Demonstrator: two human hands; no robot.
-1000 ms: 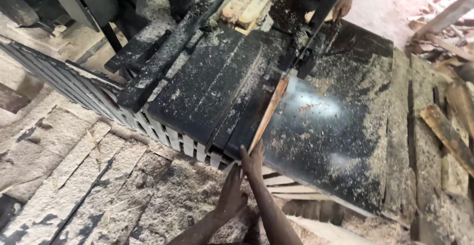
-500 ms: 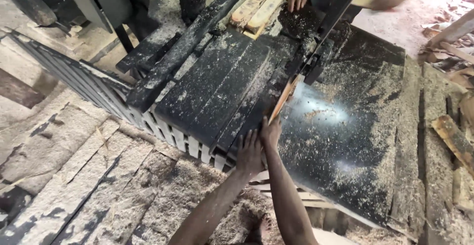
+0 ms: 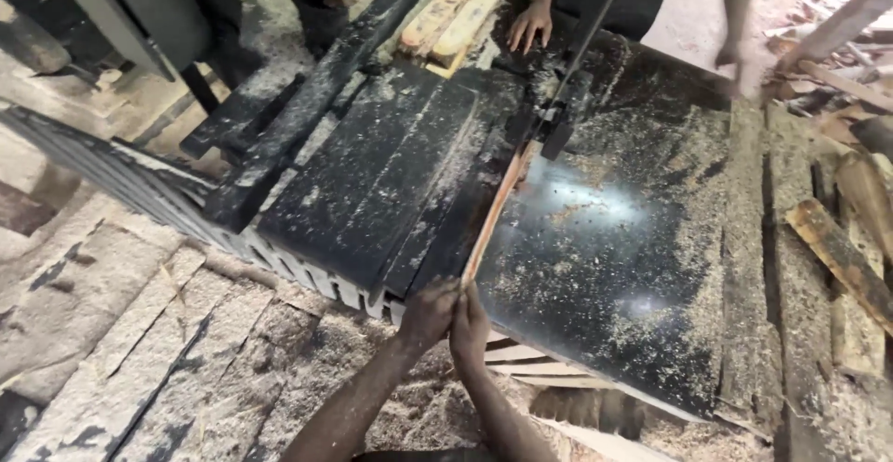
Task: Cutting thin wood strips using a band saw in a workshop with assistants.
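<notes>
Both hands meet at the near edge of the counter (image 3: 605, 267), the left hand (image 3: 426, 313) and right hand (image 3: 471, 322) pressed side by side with fingers closed around the near end of a thin wooden strip (image 3: 493, 215). That strip, pale orange and standing on its edge, runs away from them along the seam between the ribbed dark slabs and the glossy black plate, up toward the upright saw blade (image 3: 586, 43).

From the left, a sawdust-caked slope (image 3: 112, 332) drops away, then comes a dark metal rail (image 3: 326, 80) laid diagonally, with a black bucket (image 3: 321, 6) behind it. Next lie two ribbed dark slabs (image 3: 372, 174), dusted pale. Beyond the strip spreads the shiny plate, speckled with sawdust. At the far edge two wooden planks (image 3: 456, 15) lie together, and another person's hand (image 3: 530, 26) rests flat beside them; a second hand of theirs (image 3: 739, 57) hangs blurred over the right corner. Scrap offcuts (image 3: 837, 248) litter the weathered boards on the far right.

I would judge the strip light and whippy, narrow enough to flex or snap if twisted, and rough with splinters. Gripping the end face-to-face, as both hands do, keeps it straight. I count one strip, two slabs, two planks, one bucket, four hands.
</notes>
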